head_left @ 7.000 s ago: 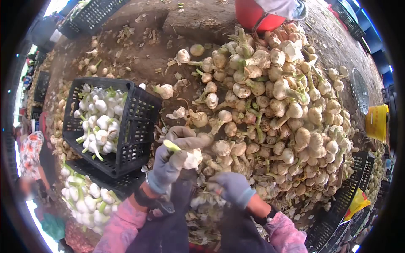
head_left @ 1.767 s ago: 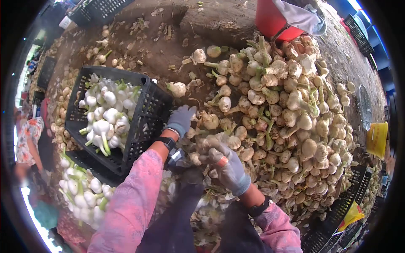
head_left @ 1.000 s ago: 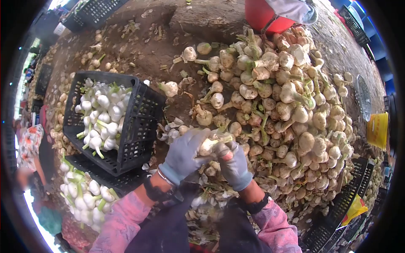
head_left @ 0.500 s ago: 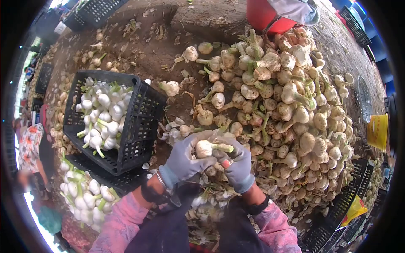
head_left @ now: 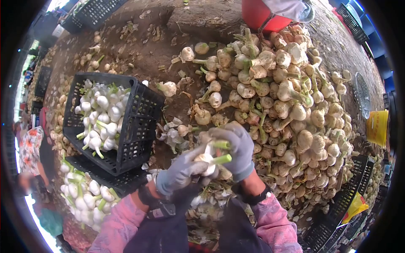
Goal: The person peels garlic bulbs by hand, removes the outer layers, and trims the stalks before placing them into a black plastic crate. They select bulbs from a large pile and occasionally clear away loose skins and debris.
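Observation:
A garlic bulb (head_left: 205, 158) with a short green stem is gripped in my gloved left hand (head_left: 180, 169), low in the middle of the view. My gloved right hand (head_left: 236, 148) is raised against the bulb's upper right side, its fingers closed around peeled skin and a second green stalk end (head_left: 220, 144). Motion blurs the fingertips. To the right spreads a large heap of unpeeled garlic (head_left: 291, 114). A black crate (head_left: 141, 122) of white, cleaned bulbs (head_left: 107, 114) stands tilted at the left.
More white garlic (head_left: 86, 198) lies at the lower left, beside another person (head_left: 30, 147). A red bucket (head_left: 261, 17) stands at the top, a yellow container (head_left: 376, 127) at the right, and a black crate (head_left: 356, 173) at the lower right.
My right hand has moved up from beside the bulb, drawing skin and a green stalk piece upward. The bulb has turned and sits slightly lower in my left hand.

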`<action>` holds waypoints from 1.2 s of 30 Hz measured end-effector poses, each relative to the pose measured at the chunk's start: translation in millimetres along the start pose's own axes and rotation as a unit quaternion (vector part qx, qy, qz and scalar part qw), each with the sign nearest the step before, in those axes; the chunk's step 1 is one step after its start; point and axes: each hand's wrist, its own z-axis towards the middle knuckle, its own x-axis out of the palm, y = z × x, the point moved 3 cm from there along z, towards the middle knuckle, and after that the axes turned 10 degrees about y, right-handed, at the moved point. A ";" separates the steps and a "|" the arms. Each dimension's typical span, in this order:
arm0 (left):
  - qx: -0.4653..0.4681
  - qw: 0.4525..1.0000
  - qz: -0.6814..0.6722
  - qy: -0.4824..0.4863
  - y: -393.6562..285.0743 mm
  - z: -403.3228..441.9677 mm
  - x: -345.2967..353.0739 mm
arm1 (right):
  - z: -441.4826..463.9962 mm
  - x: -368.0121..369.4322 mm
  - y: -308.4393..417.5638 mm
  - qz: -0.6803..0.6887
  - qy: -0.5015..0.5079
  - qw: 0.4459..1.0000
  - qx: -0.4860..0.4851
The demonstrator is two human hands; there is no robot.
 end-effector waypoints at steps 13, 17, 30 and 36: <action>0.164 0.935 0.296 -0.107 1.6 1.6 -13.9 | -12.7 -20.3 18.8 0.276 0.132 0.951 0.036; 0.250 0.820 0.501 -0.122 -33.6 -7.3 9.9 | -9.9 -26.2 21.6 0.303 0.106 0.947 0.007; 0.232 0.626 0.709 -0.227 -13.5 -5.6 -7.6 | -27.1 -23.2 15.0 0.300 0.034 0.948 0.098; 0.247 0.664 0.644 -0.289 -26.1 -14.6 -22.3 | -25.9 -23.8 11.9 0.257 0.066 0.962 0.065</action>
